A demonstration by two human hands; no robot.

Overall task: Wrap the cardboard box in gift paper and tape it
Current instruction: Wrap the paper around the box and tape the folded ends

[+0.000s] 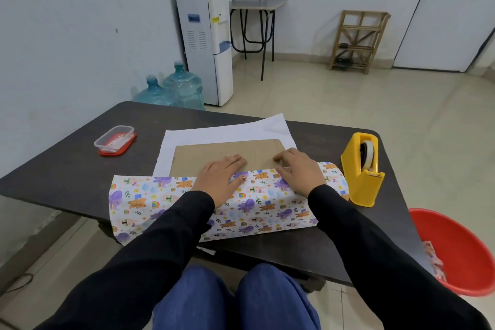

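A flat brown cardboard box [230, 153] lies on the white underside of a sheet of gift paper [222, 128] in the middle of the dark table [67, 169]. The near flap of the paper [166, 195], printed with cartoon animals, is folded up over the box's front edge. My left hand [221, 177] lies flat, fingers straight, pressing that flap onto the box. My right hand [300, 171] rests on the flap's edge to the right, fingers bent down onto the paper and box.
A yellow tape dispenser [361, 169] stands at the table's right edge. A clear container with a red lid [115, 140] sits at the far left. A red tub [458, 252] with paper scraps stands on the floor to the right. My knees are under the table's near edge.
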